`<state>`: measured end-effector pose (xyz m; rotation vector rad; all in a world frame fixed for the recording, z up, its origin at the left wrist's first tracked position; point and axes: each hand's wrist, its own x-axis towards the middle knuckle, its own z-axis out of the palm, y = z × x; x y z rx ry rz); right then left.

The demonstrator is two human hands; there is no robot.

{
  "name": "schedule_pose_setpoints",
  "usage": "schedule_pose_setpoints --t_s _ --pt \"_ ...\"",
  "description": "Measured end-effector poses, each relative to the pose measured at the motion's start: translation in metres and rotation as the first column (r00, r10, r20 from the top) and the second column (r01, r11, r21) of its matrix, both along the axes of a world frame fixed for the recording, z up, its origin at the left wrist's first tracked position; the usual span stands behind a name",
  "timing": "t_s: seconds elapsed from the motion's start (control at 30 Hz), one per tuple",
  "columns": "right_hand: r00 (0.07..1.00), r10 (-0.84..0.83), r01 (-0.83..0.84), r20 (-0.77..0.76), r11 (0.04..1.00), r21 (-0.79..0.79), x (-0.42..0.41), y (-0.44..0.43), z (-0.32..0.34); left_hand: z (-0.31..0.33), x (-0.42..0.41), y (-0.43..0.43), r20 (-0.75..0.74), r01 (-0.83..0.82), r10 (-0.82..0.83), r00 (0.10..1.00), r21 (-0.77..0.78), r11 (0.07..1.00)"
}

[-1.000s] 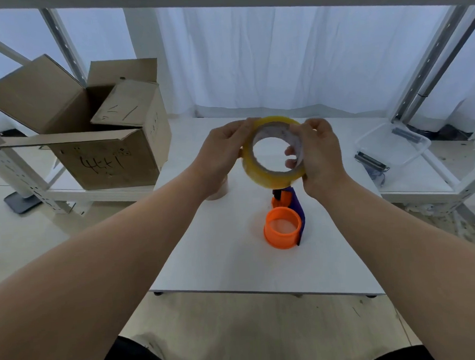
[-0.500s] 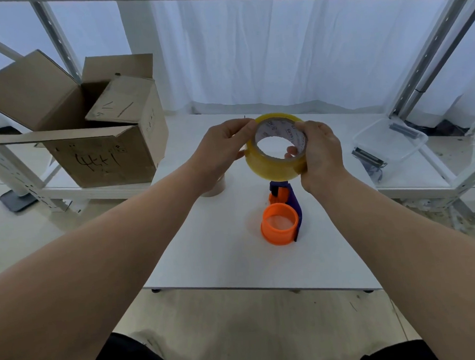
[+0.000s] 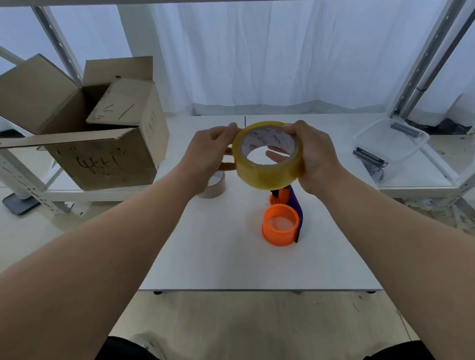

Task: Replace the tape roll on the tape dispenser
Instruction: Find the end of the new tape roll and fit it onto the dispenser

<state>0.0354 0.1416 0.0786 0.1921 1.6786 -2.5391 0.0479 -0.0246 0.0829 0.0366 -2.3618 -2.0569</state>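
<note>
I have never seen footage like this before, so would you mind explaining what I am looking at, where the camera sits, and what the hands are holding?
There is no machine here: a person works with bare hands. The single picture comes from a wide-angle camera worn on their head, looking forward and down, which is why both forearms stretch in from the bottom.

The left hand and right hand together hold a yellowish tape roll in the air above a white table. On the table stands the tape dispenser, orange and purple, its orange hub bare. A smaller, nearly used-up roll lies behind the left wrist. To the left is an open cardboard box; to the right, a clear plastic tub on a shelf.
</note>
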Motion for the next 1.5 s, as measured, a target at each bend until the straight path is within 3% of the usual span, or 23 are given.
schedule_pose_setpoints --t_s 0.17,0.33,0.53,0.73,0.8,0.9,0.97,1.07,1.17,1.23,1.33,1.4,1.5 --pt "0.998 0.008 -0.013 -0.056 0.997 -0.074 -0.002 0.02 -0.006 -0.001 -0.001 -0.008 -0.05 0.175 -0.173 0.984 0.03 0.984" --pt "0.993 0.028 -0.028 -0.112 1.0 -0.006 -0.002 0.027 -0.014 -0.003 -0.002 -0.009 -0.12 0.203 -0.235 0.965 -0.232 0.951" --pt "0.985 0.088 -0.076 -0.146 0.993 0.089 -0.002 0.028 -0.017 -0.005 0.0 -0.008 -0.194 0.13 -0.268 0.944 -0.528 0.839" --pt "0.981 0.148 -0.129 -0.128 0.98 0.148 -0.003 0.026 -0.017 -0.004 0.001 -0.006 -0.282 -0.002 -0.195 0.939 -0.572 0.82" --pt "0.976 0.203 -0.168 -0.084 0.934 0.314 -0.004 0.026 -0.016 -0.004 0.001 -0.006 -0.299 -0.028 -0.254 0.92 -0.695 0.718" --pt "0.947 0.321 -0.272 0.015 0.776 0.569 0.0 0.016 -0.015 -0.005 0.001 -0.001 -0.314 -0.09 -0.399 0.861 -0.867 0.49" --pt "0.933 0.354 -0.312 0.061 0.715 0.626 0.003 0.01 -0.014 -0.005 0.002 0.001 -0.336 -0.123 -0.442 0.832 -0.887 0.444" --pt "0.957 0.291 -0.224 0.006 0.723 0.653 0.001 0.008 -0.011 -0.007 0.002 0.001 -0.418 -0.173 -0.429 0.801 -0.847 0.502" --pt "0.96 0.265 -0.134 -0.094 0.725 0.675 0.0 0.008 -0.013 -0.008 -0.003 0.001 -0.453 -0.145 -0.328 0.829 -0.741 0.656" --pt "0.962 0.245 -0.103 -0.121 0.737 0.668 -0.001 0.008 -0.016 -0.008 -0.007 0.002 -0.384 -0.082 -0.231 0.894 -0.647 0.758" --pt "0.965 0.192 -0.024 -0.178 0.742 0.67 -0.001 0.007 -0.018 -0.01 -0.009 0.002 -0.147 0.039 -0.112 0.983 -0.423 0.906" --pt "0.959 0.186 0.013 -0.215 0.726 0.688 0.0 0.006 -0.019 -0.01 -0.008 0.003 -0.055 0.079 -0.104 0.993 -0.347 0.935" --pt "0.948 0.18 0.06 -0.262 0.709 0.703 0.001 0.002 -0.019 -0.01 -0.008 0.006 -0.054 0.057 -0.086 0.995 -0.398 0.915"
